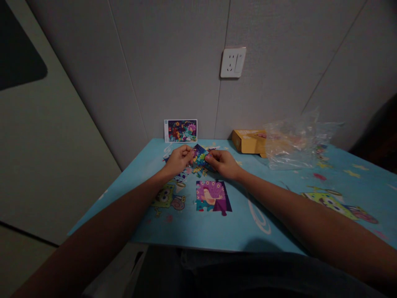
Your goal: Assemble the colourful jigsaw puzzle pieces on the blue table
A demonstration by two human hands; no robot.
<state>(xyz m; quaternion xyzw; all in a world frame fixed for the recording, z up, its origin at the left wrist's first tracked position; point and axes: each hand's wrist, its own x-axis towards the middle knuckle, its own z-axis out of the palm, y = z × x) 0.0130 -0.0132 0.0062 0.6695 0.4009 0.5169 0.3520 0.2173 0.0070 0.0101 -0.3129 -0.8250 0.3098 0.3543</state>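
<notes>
Both my hands reach out over a blue cartoon-printed table (279, 223). My left hand (179, 159) and my right hand (223, 164) are each closed on a side of a small joined cluster of puzzle pieces (200, 157), held just above a heap of loose pieces (198, 169). In front of the hands, a finished puzzle section (212, 196) showing a white bird on purple lies flat on the table.
A reference picture card (180, 130) leans against the wall at the table's back edge. A yellow cardboard box (249, 141) and a crumpled clear plastic bag (294, 142) lie at the back right. A wall socket (233, 62) is above.
</notes>
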